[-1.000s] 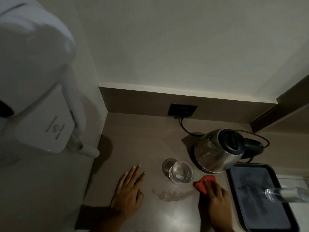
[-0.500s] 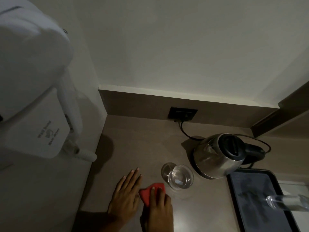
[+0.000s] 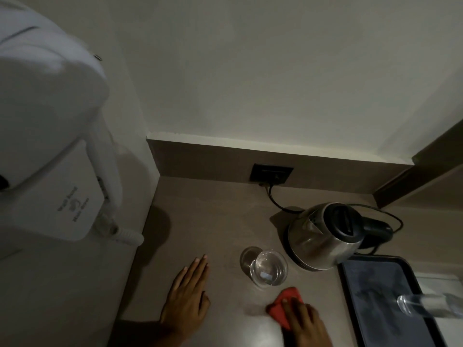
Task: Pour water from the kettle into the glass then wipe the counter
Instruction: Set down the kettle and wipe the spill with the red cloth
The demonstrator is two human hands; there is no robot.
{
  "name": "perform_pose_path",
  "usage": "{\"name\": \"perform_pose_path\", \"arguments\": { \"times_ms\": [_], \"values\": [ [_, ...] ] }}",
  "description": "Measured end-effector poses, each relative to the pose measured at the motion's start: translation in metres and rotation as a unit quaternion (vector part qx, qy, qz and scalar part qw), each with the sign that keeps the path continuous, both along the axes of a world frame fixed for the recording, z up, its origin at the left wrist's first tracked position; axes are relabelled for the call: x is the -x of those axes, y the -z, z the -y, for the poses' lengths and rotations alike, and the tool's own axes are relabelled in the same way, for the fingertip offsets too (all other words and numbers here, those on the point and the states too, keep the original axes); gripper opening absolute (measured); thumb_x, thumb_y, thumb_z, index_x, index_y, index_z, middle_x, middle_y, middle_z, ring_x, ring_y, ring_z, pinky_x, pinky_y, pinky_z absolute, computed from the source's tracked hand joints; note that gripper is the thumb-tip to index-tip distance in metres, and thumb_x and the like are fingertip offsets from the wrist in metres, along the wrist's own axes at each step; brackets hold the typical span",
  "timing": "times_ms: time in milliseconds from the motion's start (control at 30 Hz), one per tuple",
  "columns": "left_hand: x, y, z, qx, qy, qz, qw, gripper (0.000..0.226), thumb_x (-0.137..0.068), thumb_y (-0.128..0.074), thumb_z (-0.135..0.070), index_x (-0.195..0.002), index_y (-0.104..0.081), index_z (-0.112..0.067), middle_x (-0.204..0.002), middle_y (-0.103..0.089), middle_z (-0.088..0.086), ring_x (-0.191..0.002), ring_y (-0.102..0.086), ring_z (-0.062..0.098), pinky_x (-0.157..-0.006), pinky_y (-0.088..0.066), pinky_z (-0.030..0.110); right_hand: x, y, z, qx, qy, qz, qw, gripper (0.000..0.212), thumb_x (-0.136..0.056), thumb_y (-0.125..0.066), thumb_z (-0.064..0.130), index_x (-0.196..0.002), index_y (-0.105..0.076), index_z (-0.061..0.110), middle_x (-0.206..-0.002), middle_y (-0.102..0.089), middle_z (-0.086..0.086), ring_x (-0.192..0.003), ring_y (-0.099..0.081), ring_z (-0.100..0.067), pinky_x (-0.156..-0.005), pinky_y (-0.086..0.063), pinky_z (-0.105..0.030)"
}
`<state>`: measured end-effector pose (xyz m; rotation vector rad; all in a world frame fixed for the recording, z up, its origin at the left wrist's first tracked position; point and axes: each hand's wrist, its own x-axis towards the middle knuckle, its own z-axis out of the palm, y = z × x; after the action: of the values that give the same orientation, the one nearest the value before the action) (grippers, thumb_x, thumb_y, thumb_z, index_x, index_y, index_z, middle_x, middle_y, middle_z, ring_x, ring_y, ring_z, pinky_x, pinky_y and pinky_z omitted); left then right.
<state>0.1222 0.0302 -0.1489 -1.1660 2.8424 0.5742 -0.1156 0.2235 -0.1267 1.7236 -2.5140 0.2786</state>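
A steel kettle with a black lid and handle stands on the brown counter, plugged into a wall socket. Just left of it stands a clear glass holding water. My right hand presses flat on a red cloth on the counter, in front of the glass. My left hand lies flat on the counter with fingers stretched, left of the glass, holding nothing.
A dark tray sits at the right with a clear bottle lying across it. A white wall-mounted device hangs at the left above the counter's edge. The kettle's cord runs to the socket.
My right hand has slid the red cloth from beside my left hand back to the right, in front of the glass. The wet smear seen earlier is gone. My left hand stayed put.
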Motion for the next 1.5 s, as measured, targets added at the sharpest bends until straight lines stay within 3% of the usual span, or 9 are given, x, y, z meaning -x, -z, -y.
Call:
{"name": "perform_pose_path", "arguments": {
  "times_ms": [100,200,267,433,733,900,1167,1300,1500],
  "values": [
    [0.002,-0.004,0.0,0.004,0.0,0.003,1.0,0.069,-0.077,-0.043,-0.032,-0.142,-0.051,-0.009,-0.155,-0.042,0.004,-0.143,-0.029,0.015,-0.113,-0.019,0.035,0.034,-0.009,0.003,-0.026,0.076,0.026,0.996,0.041,-0.088,-0.045,0.029,-0.11,-0.073,0.009,-0.111,-0.068,-0.024,-0.081,-0.06,-0.045,-0.066,-0.056,-0.049],
    [0.002,-0.008,0.0,0.008,0.0,0.002,1.0,0.068,-0.078,-0.043,-0.032,-0.142,-0.052,-0.009,-0.154,-0.043,0.005,-0.143,-0.03,0.015,-0.113,-0.017,0.034,0.025,-0.016,0.017,0.0,0.181,0.061,0.982,0.048,-0.067,-0.076,0.014,-0.114,-0.07,0.003,-0.111,-0.064,-0.03,-0.083,-0.054,-0.047,-0.067,-0.053,-0.053],
    [0.002,-0.007,0.0,0.01,-0.001,-0.007,1.0,0.069,-0.078,-0.043,-0.032,-0.142,-0.051,-0.009,-0.154,-0.043,0.004,-0.143,-0.03,0.015,-0.112,-0.022,0.036,0.002,-0.018,0.024,0.019,0.216,0.08,0.973,0.042,-0.069,-0.066,0.015,-0.109,-0.072,0.004,-0.107,-0.065,-0.031,-0.079,-0.054,-0.047,-0.065,-0.052,-0.051],
    [0.004,-0.002,-0.001,0.011,-0.002,-0.003,1.0,0.071,-0.077,-0.044,-0.032,-0.145,-0.047,-0.009,-0.156,-0.04,0.005,-0.144,-0.031,0.018,-0.11,-0.029,0.042,-0.073,-0.011,0.025,-0.015,0.145,0.059,0.988,0.044,-0.065,-0.057,0.0,-0.089,-0.08,0.03,-0.087,-0.075,-0.017,-0.06,-0.062,-0.039,-0.056,-0.048,-0.037],
    [0.004,0.005,-0.002,0.035,0.001,0.008,0.999,0.058,-0.099,-0.021,-0.034,-0.145,-0.043,-0.006,-0.155,-0.039,0.009,-0.142,-0.039,0.026,-0.11,-0.027,0.044,-0.119,-0.024,0.095,-0.104,0.031,0.172,0.979,0.062,-0.066,-0.077,0.022,-0.124,-0.061,0.006,-0.121,-0.063,-0.018,-0.09,-0.061,-0.033,-0.07,-0.059,-0.039],
    [0.002,0.001,-0.002,0.024,0.007,0.001,1.0,0.066,-0.086,-0.037,-0.032,-0.147,-0.042,-0.007,-0.157,-0.037,0.01,-0.144,-0.036,0.026,-0.111,-0.027,0.045,-0.096,-0.017,0.062,-0.126,-0.047,0.174,0.975,0.065,-0.062,-0.076,0.023,-0.124,-0.062,0.011,-0.119,-0.065,-0.013,-0.091,-0.062,-0.032,-0.069,-0.058,-0.038],
    [0.002,-0.004,-0.002,0.012,0.004,-0.001,1.0,0.067,-0.085,-0.037,-0.03,-0.147,-0.042,-0.007,-0.159,-0.034,0.008,-0.145,-0.033,0.024,-0.114,-0.025,0.044,0.024,-0.017,-0.012,-0.167,0.034,0.098,0.981,0.049,-0.072,-0.068,0.019,-0.121,-0.067,0.012,-0.119,-0.065,-0.02,-0.095,-0.059,-0.046,-0.071,-0.056,-0.051],
    [0.003,-0.005,-0.004,0.017,0.006,0.011,1.0,0.068,-0.085,-0.036,-0.03,-0.147,-0.041,-0.006,-0.159,-0.033,0.008,-0.146,-0.031,0.023,-0.117,-0.019,0.04,0.053,-0.022,0.002,-0.194,0.143,0.08,0.967,0.067,-0.083,-0.072,0.025,-0.143,-0.044,0.016,-0.145,-0.043,-0.021,-0.121,-0.043,-0.046,-0.098,-0.045,-0.052],
    [0.004,-0.006,-0.005,0.024,0.005,0.021,0.999,0.068,-0.085,-0.035,-0.031,-0.147,-0.041,-0.005,-0.16,-0.031,0.009,-0.147,-0.03,0.023,-0.119,-0.014,0.039,-0.025,-0.014,0.014,-0.104,0.211,0.139,0.962,0.063,-0.069,-0.076,0.015,-0.128,-0.058,0.004,-0.127,-0.055,-0.031,-0.095,-0.052,-0.047,-0.074,-0.05,-0.049]
  ]
}}
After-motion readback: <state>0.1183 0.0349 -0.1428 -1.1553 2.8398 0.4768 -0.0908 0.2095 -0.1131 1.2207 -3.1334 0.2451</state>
